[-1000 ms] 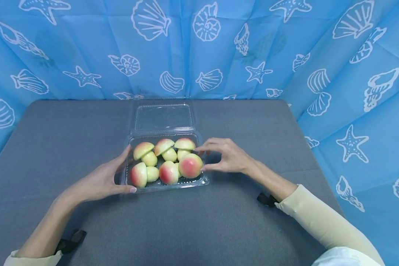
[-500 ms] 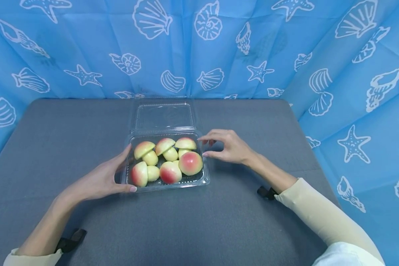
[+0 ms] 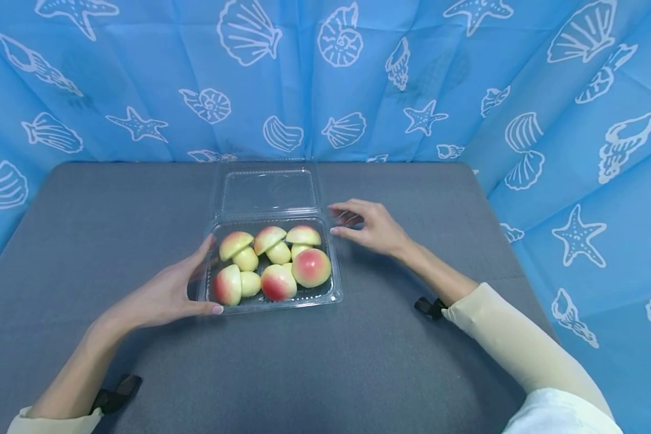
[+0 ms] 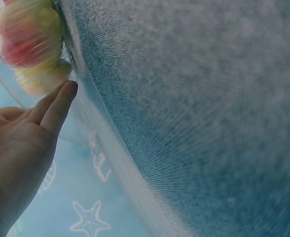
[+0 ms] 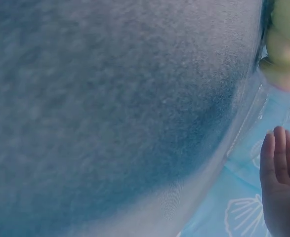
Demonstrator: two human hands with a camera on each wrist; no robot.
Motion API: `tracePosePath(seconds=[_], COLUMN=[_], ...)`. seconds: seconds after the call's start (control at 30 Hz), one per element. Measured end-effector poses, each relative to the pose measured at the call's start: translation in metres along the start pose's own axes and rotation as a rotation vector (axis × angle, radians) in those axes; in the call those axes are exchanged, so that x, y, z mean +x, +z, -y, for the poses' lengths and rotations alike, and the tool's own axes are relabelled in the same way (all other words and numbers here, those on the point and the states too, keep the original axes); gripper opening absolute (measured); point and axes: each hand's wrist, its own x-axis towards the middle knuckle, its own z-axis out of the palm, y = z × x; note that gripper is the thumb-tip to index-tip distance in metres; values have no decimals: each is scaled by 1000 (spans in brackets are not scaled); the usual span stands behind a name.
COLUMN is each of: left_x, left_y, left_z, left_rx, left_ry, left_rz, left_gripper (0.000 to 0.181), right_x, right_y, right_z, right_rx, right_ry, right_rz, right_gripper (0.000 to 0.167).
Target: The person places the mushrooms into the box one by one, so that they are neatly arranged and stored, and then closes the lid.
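A clear plastic clamshell container [image 3: 333,283] lies on the grey table with its lid [image 3: 268,190] folded back, away from the person. Inside are several mushroom-shaped pieces, yellow with red-flushed caps, in two rows; one round red cap [image 3: 311,267] faces up at the near right. My left hand [image 3: 165,292] spans the container's left end, thumb at the front corner and straight fingers against the side, as the left wrist view also shows [image 4: 23,143]. My right hand [image 3: 371,226] hovers beside the container's back right corner, fingers loosely bent and holding nothing.
The grey table [image 3: 325,367] extends around the container. A blue curtain [image 3: 385,78] with white shell and starfish prints hangs behind and along the right side. A black strap [image 3: 116,392] is on the left wrist, another [image 3: 428,307] on the right.
My right hand has left the round red-capped piece and moved up to the container's back right corner. The left hand stays at the left end.
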Motion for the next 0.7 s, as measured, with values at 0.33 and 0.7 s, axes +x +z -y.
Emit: tracePosePath(seconds=[0.33,0.7], left_x=[0,2], left_y=[1,-1], left_z=[2,1], left_rx=[-28,-55], left_ry=[6,0], left_rz=[3,22], left_gripper=[128,129], right_x=[12,28], right_y=[2,6], right_z=[-7,-16], right_rx=[148,403], right_ry=[278,450], right_rz=[-42,-22], right_gripper=[52,62])
